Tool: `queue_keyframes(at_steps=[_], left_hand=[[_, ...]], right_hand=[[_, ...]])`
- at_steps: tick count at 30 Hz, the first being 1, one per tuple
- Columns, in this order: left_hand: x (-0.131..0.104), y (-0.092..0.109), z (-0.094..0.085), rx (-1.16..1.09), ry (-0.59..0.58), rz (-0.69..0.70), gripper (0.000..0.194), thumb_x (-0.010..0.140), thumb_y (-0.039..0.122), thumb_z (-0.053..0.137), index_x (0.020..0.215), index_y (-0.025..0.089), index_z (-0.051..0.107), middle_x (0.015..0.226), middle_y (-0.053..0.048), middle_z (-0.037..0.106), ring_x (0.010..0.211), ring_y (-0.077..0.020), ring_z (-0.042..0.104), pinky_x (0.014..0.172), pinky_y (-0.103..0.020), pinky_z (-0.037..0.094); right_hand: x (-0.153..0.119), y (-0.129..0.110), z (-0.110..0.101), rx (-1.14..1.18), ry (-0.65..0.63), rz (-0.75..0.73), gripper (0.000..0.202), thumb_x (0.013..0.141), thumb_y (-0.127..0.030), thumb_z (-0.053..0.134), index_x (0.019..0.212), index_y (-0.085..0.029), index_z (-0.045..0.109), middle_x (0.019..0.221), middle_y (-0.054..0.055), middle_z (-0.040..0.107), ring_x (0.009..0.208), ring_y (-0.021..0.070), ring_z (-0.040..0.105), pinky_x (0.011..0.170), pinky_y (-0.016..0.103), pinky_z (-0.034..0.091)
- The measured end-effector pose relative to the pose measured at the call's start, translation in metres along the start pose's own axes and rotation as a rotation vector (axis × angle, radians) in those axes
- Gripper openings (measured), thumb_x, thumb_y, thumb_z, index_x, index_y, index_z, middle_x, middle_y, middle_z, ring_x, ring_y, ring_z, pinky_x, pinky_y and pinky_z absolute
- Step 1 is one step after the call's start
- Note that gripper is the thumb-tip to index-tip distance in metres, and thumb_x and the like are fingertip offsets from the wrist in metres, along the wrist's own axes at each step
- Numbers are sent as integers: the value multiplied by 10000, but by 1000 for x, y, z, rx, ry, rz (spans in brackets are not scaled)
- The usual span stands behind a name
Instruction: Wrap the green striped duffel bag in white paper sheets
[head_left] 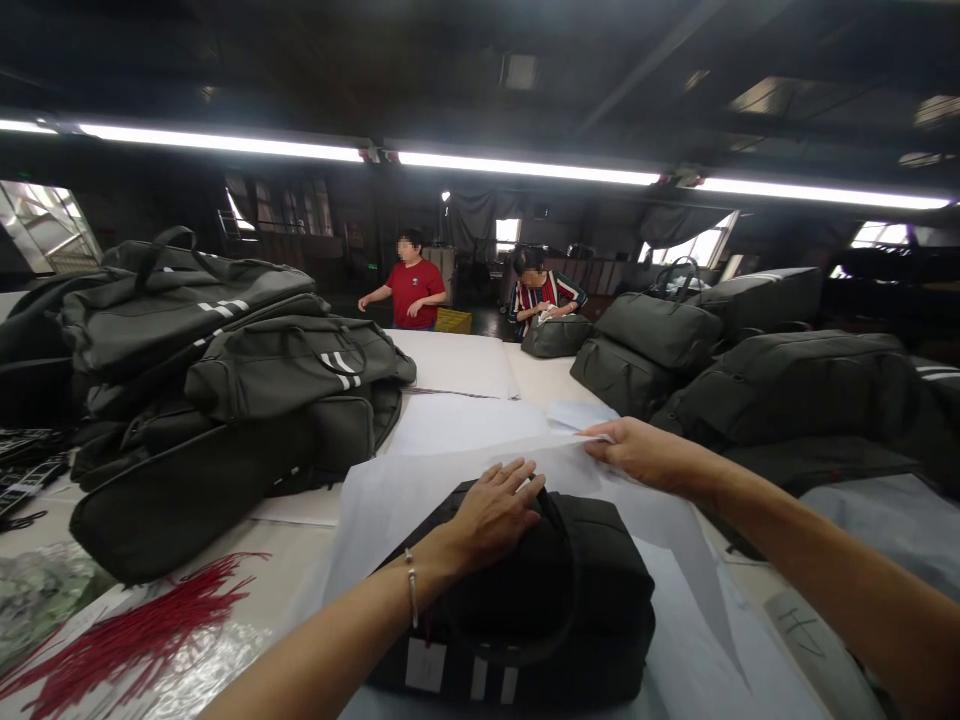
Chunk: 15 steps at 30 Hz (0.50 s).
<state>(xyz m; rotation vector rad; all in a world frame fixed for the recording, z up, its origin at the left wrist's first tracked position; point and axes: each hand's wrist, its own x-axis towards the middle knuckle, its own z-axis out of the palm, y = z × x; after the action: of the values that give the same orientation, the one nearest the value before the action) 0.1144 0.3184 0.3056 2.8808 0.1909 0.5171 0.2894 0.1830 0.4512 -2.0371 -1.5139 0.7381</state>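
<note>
The dark bag [607, 590] is sitting on white paper on the bench [292, 560], directly in front of the person, with its looped handle [574, 600] hanging over the near side. A white tag [425, 665] and white stripes [509, 677] are showing on that side.

The left hand [495, 510] is resting on top of the dark bag, its fingers loosely spread and not clenched; a bracelet [413, 590] is circling the wrist. The right hand [626, 450] is reaching beyond the bag's far right corner, its fingers pinching the edge of a thin white sheet [375, 490] that is spreading behind the bag and down its right side.

To the left of the dark bag, dark green bags [262, 370] are lying piled up, and red cords [157, 630] are fanning out nearer the person. More dark bags [810, 390] are standing to its right. Beyond it, a stack of white paper [457, 362] is lying flat. Farther back, a person in a red shirt [415, 290] is standing, and another in a striped top [546, 295] is bending over a small dark bag [556, 337].
</note>
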Motion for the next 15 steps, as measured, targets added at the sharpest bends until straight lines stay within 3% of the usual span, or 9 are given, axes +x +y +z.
queue_keyframes(at_steps=[2, 4, 6, 9, 11, 15], left_hand=[[8, -4, 1, -27, -124, -59, 441, 979, 278, 446, 1416, 234, 417, 1509, -92, 416, 1403, -278, 357, 1153, -474, 302], [16, -10, 0, -79, -236, -98, 377, 998, 314, 378, 1348, 252, 501, 1406, -67, 541, 1297, -256, 496, 1074, -409, 397], [26, -17, -2, -115, -322, -105, 367, 997, 382, 344, 1202, 256, 620, 1243, -51, 658, 1148, -243, 607, 968, -360, 466], [45, -26, -5, -151, -433, -158, 425, 968, 426, 351, 975, 202, 712, 1050, -91, 722, 990, -266, 660, 871, -366, 492], [58, -30, -6, -181, -479, -193, 390, 939, 382, 396, 925, 171, 723, 1005, -111, 727, 953, -274, 661, 854, -376, 490], [68, -28, -14, -306, -490, -176, 253, 865, 233, 514, 1024, 206, 709, 1067, -48, 717, 988, -223, 641, 907, -349, 465]], right_hand=[[-3, -5, 0, -9, -23, 16, 427, 760, -539, 572, 894, -163, 722, 746, 27, 637, 635, 153, 476, 554, 250, 377], [-7, -7, 1, -6, -49, 48, 437, 759, -582, 580, 852, -172, 701, 703, 19, 595, 613, 148, 437, 530, 251, 350], [-10, -7, 4, -15, -73, 54, 445, 773, -612, 570, 789, -178, 666, 648, 4, 538, 592, 142, 398, 526, 258, 332], [-13, -4, 8, -57, -90, 11, 456, 794, -632, 564, 711, -185, 604, 629, -8, 502, 602, 143, 393, 567, 267, 352], [-14, -2, 11, -83, -86, 1, 464, 800, -638, 562, 677, -191, 568, 628, -12, 496, 618, 148, 412, 586, 266, 362], [-18, -3, 14, -70, -93, -20, 407, 824, -575, 542, 682, -195, 572, 664, -9, 536, 660, 159, 456, 623, 263, 378]])
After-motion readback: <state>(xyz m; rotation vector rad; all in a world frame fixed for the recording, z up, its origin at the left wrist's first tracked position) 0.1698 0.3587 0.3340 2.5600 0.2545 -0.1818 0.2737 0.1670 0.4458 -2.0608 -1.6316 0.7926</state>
